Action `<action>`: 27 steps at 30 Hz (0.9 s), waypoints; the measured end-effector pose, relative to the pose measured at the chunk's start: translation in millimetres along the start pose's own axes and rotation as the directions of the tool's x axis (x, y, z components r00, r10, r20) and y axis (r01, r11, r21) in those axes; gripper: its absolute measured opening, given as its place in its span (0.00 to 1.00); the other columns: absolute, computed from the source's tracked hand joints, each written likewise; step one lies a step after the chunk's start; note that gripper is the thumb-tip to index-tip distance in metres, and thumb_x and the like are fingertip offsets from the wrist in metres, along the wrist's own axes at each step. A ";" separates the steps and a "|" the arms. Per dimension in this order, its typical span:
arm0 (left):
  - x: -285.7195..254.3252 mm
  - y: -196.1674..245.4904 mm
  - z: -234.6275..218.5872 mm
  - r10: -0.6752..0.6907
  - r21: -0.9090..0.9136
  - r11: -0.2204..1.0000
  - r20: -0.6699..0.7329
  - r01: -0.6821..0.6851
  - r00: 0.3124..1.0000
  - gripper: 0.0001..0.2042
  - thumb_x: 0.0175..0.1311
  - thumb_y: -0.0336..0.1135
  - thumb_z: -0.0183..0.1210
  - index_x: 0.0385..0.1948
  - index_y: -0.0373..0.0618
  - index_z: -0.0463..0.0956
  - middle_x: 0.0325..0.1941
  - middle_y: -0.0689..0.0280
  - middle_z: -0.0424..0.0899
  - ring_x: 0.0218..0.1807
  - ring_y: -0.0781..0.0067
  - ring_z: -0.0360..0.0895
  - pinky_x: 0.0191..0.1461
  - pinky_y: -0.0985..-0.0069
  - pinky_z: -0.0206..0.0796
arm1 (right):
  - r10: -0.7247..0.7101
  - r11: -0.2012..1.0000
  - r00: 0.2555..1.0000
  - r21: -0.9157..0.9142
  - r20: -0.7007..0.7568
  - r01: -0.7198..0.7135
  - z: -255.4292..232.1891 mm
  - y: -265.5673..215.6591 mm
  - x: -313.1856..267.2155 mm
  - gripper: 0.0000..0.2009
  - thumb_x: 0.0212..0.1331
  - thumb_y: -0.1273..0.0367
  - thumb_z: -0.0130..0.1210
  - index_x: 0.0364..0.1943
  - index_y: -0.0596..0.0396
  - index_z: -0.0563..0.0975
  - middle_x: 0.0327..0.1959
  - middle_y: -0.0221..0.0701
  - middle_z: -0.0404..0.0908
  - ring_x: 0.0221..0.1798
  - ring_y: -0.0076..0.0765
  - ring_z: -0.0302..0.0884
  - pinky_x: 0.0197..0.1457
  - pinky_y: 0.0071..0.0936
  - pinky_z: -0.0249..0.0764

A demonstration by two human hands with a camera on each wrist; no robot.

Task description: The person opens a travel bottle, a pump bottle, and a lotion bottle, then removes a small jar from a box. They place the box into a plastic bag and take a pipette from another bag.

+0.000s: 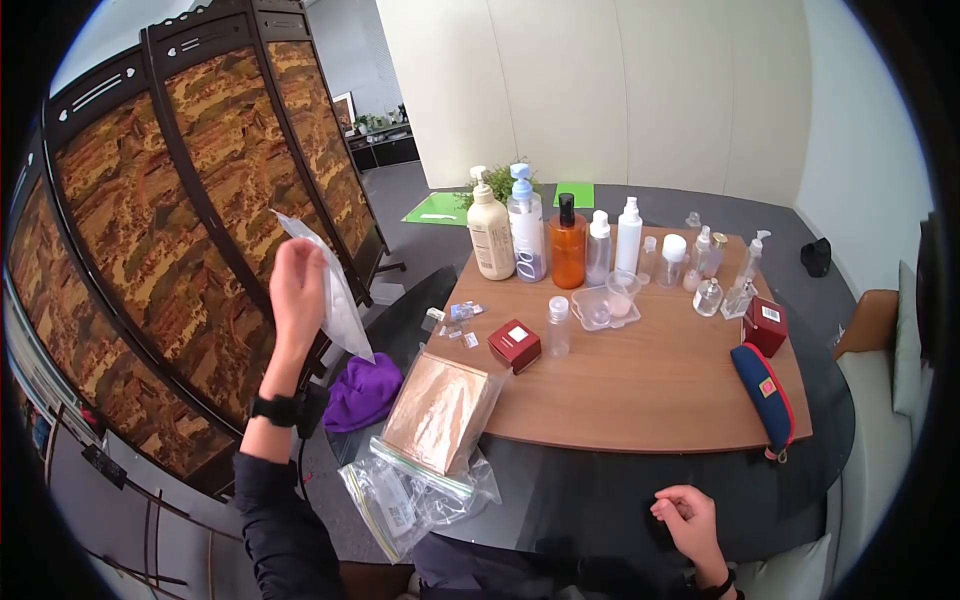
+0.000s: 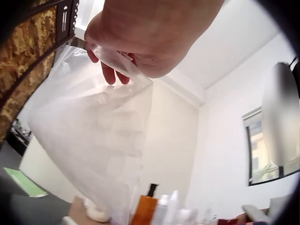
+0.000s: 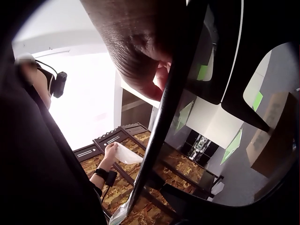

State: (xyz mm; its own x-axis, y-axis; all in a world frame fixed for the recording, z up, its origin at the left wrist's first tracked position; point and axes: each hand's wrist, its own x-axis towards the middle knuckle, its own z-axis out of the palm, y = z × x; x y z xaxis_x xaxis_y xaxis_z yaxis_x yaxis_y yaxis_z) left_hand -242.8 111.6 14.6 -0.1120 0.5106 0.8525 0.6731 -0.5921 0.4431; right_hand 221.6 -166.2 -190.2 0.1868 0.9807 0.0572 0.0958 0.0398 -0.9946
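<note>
My left hand (image 1: 298, 290) is raised to the left of the table and grips a translucent plastic bag (image 1: 345, 318) by its upper edge. In the left wrist view the bag (image 2: 93, 124) hangs down from the curled fingers, looking flat and thin. Below it lie a purple cloth (image 1: 362, 392), a brown paper packet in a clear sleeve (image 1: 438, 410) and clear zip bags (image 1: 400, 510). My right hand (image 1: 690, 522) is at the near side of the dark glass tabletop (image 1: 600, 490), fingers loosely curled with nothing held.
On the wooden board (image 1: 640, 390) stand pump bottles (image 1: 492, 235), an amber bottle (image 1: 567, 250), several small clear bottles (image 1: 708, 298) and a clear plastic tray (image 1: 605, 312). Two dark red boxes (image 1: 515, 345) and a navy pouch (image 1: 765, 395) are also there. A folding screen (image 1: 220, 130) rises at left.
</note>
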 end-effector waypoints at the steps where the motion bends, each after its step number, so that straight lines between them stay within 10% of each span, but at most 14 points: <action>1: 0.2 20.5 -3.5 -0.018 -0.136 0.991 0.008 0.019 1.000 0.04 0.68 0.25 0.52 0.40 0.36 0.69 0.33 0.67 0.75 0.36 0.80 0.73 0.41 0.81 0.66 | -0.017 1.000 1.000 0.000 0.017 0.017 0.0 -1.0 0.5 0.04 0.62 0.78 0.52 0.38 0.65 0.76 0.29 0.35 0.81 0.32 0.24 0.80 0.38 0.20 0.78; 8: -65.9 176.9 -4.2 -0.111 -0.589 0.728 0.405 0.352 0.908 0.05 0.70 0.28 0.51 0.42 0.40 0.66 0.35 0.69 0.75 0.42 0.78 0.76 0.49 0.81 0.65 | -0.034 0.999 0.971 0.042 0.236 0.024 -2.2 -22.6 3.4 0.14 0.62 0.74 0.55 0.51 0.62 0.72 0.41 0.38 0.81 0.46 0.30 0.80 0.50 0.26 0.76; 13: -137.6 216.1 15.5 0.153 -0.481 0.673 0.833 0.561 0.531 0.07 0.69 0.28 0.53 0.42 0.39 0.66 0.41 0.61 0.81 0.47 0.75 0.77 0.51 0.78 0.67 | -0.155 0.648 0.801 0.672 0.579 -0.360 8.7 -42.3 3.3 0.40 0.64 0.56 0.54 0.71 0.54 0.43 0.65 0.43 0.63 0.66 0.45 0.65 0.65 0.44 0.65; 14: -147.5 220.3 18.5 0.175 -0.479 0.649 0.850 0.592 0.496 0.07 0.68 0.28 0.53 0.42 0.39 0.66 0.41 0.61 0.81 0.47 0.75 0.77 0.51 0.77 0.68 | -0.114 0.488 0.830 0.759 0.545 -0.431 14.0 -38.8 0.4 0.35 0.65 0.58 0.53 0.70 0.55 0.50 0.64 0.41 0.65 0.64 0.43 0.68 0.64 0.46 0.68; 19: -160.3 221.0 24.8 0.087 -0.317 0.663 0.932 0.678 0.351 0.08 0.67 0.27 0.54 0.43 0.38 0.65 0.40 0.62 0.80 0.39 0.79 0.77 0.43 0.78 0.70 | 0.194 0.584 0.932 0.727 0.307 -0.361 3.1 -35.9 -1.3 0.22 0.66 0.68 0.50 0.62 0.57 0.62 0.58 0.36 0.71 0.59 0.37 0.72 0.60 0.42 0.72; 24: -163.2 200.1 14.4 0.003 0.002 0.875 1.000 0.484 -0.010 0.23 0.64 0.32 0.60 0.58 0.45 0.63 0.38 0.68 0.82 0.42 0.82 0.78 0.41 0.81 0.68 | 0.199 0.747 0.978 0.635 0.065 -0.195 -20.2 -31.4 0.2 0.20 0.64 0.69 0.52 0.59 0.61 0.65 0.54 0.36 0.74 0.55 0.33 0.74 0.60 0.33 0.70; 27: -153.9 173.1 1.9 -0.068 -0.017 0.932 0.973 0.361 0.222 0.21 0.62 0.34 0.61 0.56 0.43 0.67 0.40 0.68 0.82 0.44 0.78 0.78 0.45 0.78 0.68 | 0.302 0.792 0.953 0.560 -0.014 -0.243 -33.4 -30.4 -1.3 0.18 0.63 0.70 0.51 0.56 0.63 0.68 0.49 0.37 0.77 0.50 0.33 0.77 0.55 0.32 0.73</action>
State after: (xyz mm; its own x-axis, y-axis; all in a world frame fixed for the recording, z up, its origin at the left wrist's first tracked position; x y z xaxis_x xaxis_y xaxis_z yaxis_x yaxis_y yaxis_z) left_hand -107.8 -68.3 -40.4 0.6404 0.7599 -0.1109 0.5747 -0.3784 0.7256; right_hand 251.2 -175.0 -157.1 0.2209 0.9440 -0.2450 -0.5166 -0.0998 -0.8504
